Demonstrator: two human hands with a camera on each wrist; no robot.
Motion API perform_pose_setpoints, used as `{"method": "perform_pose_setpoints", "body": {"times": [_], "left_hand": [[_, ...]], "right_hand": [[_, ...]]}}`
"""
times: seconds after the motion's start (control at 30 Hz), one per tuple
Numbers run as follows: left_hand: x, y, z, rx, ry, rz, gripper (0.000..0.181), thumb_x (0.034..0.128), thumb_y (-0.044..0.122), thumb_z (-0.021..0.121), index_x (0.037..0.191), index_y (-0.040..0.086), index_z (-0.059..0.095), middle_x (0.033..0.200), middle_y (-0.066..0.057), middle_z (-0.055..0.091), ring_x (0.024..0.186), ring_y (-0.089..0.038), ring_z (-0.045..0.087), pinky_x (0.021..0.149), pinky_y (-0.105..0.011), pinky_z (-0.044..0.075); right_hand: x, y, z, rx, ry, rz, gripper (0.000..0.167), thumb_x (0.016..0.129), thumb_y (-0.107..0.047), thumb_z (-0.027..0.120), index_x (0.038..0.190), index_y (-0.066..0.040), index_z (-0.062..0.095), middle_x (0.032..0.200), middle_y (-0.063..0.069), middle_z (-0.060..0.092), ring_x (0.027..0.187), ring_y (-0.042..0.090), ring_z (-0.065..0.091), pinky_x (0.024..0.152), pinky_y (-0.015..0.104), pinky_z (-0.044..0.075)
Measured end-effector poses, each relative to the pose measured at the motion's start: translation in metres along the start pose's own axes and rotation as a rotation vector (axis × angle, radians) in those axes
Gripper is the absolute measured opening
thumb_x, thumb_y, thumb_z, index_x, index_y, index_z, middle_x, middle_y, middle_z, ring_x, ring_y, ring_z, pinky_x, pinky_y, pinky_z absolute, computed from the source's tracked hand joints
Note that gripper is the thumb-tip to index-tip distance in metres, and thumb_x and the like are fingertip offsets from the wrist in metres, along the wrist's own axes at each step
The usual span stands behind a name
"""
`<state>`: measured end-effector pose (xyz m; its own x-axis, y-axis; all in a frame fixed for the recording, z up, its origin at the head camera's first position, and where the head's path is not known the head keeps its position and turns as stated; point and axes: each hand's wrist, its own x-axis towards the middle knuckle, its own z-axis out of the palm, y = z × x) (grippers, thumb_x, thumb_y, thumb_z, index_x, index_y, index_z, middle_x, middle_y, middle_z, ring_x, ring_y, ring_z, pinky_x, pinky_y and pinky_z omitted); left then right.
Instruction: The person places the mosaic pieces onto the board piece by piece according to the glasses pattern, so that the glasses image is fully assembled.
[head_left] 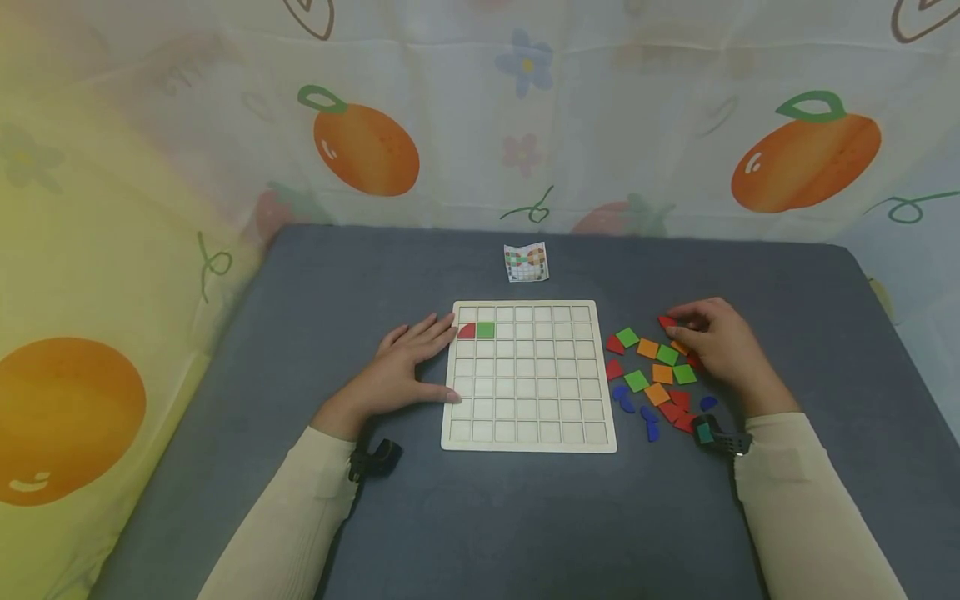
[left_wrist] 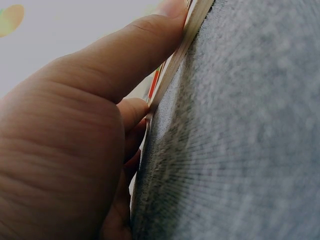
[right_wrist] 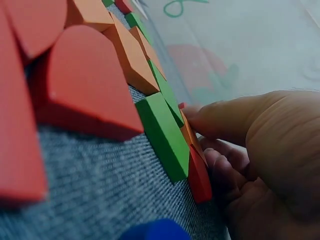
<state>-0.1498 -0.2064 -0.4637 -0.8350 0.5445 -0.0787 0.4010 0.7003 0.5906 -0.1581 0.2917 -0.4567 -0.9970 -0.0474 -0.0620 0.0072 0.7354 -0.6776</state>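
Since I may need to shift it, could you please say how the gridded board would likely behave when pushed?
The gridded board is probably stiff, since its edge looks straight and solid. Lying flat, it should slide rather than tip, though the coarse-looking grey fabric beneath could drag.

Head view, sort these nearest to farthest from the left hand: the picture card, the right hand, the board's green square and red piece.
1. Red piece: on the board, beside the left hand.
2. Green square: just right of the red piece.
3. Picture card: beyond the board.
4. Right hand: right of the board, at the loose pieces.
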Motion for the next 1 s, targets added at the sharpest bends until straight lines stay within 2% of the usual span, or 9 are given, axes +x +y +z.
{"method": "perform_pose_setpoints", "body": {"times": [0.23, 0.47, 0.6, 0.77, 0.9, 1.0], "left_hand": [[0.000, -0.001, 0.000, 0.012, -0.004, -0.003, 0.112, 0.0859, 0.055, 0.092, 0.173, 0.018, 0.031, 0.179, 0.004, 0.020, 0.166, -0.021, 0.008, 0.127, -0.058, 0.000], [0.000, -0.001, 0.000, 0.011, 0.004, 0.009, 0.113, 0.0855, 0.056, 0.092, 0.173, 0.016, 0.031, 0.179, 0.002, 0.021, 0.166, -0.025, 0.009, 0.126, -0.061, 0.001], [0.000, -0.001, 0.000, 0.009, 0.004, 0.013, 0.113, 0.0857, 0.056, 0.091, 0.173, 0.017, 0.031, 0.179, 0.002, 0.021, 0.166, -0.024, 0.009, 0.126, -0.060, 0.001], [0.000, -0.001, 0.000, -0.003, 0.002, 0.012, 0.112, 0.0858, 0.056, 0.091, 0.172, 0.017, 0.032, 0.179, 0.002, 0.021, 0.166, -0.024, 0.009, 0.126, -0.060, 0.001], [0.000, -0.001, 0.000, 0.002, -0.004, 0.005, 0.112, 0.0865, 0.057, 0.091, 0.173, 0.018, 0.031, 0.179, 0.004, 0.020, 0.166, -0.022, 0.008, 0.126, -0.059, 0.000], [-0.001, -0.001, -0.001, -0.001, -0.005, 0.006, 0.112, 0.0865, 0.055, 0.091, 0.173, 0.017, 0.031, 0.179, 0.004, 0.020, 0.166, -0.022, 0.008, 0.126, -0.059, 0.000]], "right_hand": [[-0.001, -0.002, 0.001, 0.006, 0.002, 0.002, 0.029, 0.110, -0.021, 0.070, 0.130, 0.000, 0.065, 0.108, 0.017, 0.064, 0.092, 0.034, 0.059, 0.072, 0.040, 0.052], [-0.002, -0.009, 0.000, 0.059, 0.063, 0.047, 0.037, 0.111, -0.029, 0.070, 0.132, 0.001, 0.065, 0.110, 0.019, 0.071, 0.090, 0.034, 0.066, 0.065, 0.028, 0.053], [-0.003, -0.014, -0.003, 0.059, 0.117, 0.062, 0.033, 0.112, -0.026, 0.068, 0.131, 0.000, 0.070, 0.119, 0.021, 0.070, 0.095, 0.035, 0.068, 0.068, 0.027, 0.051], [-0.005, -0.021, -0.006, 0.085, 0.145, 0.044, 0.031, 0.112, -0.022, 0.067, 0.132, 0.000, 0.072, 0.128, 0.022, 0.067, 0.105, 0.036, 0.067, 0.075, 0.025, 0.049], [-0.007, -0.029, -0.007, 0.107, 0.135, 0.028, 0.034, 0.112, -0.027, 0.067, 0.135, -0.002, 0.073, 0.125, 0.020, 0.074, 0.107, 0.032, 0.068, 0.078, 0.021, 0.050], [-0.010, -0.038, -0.007, 0.135, 0.091, 0.026, 0.038, 0.112, -0.033, 0.067, 0.137, -0.005, 0.073, 0.126, 0.017, 0.075, 0.110, 0.030, 0.068, 0.076, 0.023, 0.051]]}}
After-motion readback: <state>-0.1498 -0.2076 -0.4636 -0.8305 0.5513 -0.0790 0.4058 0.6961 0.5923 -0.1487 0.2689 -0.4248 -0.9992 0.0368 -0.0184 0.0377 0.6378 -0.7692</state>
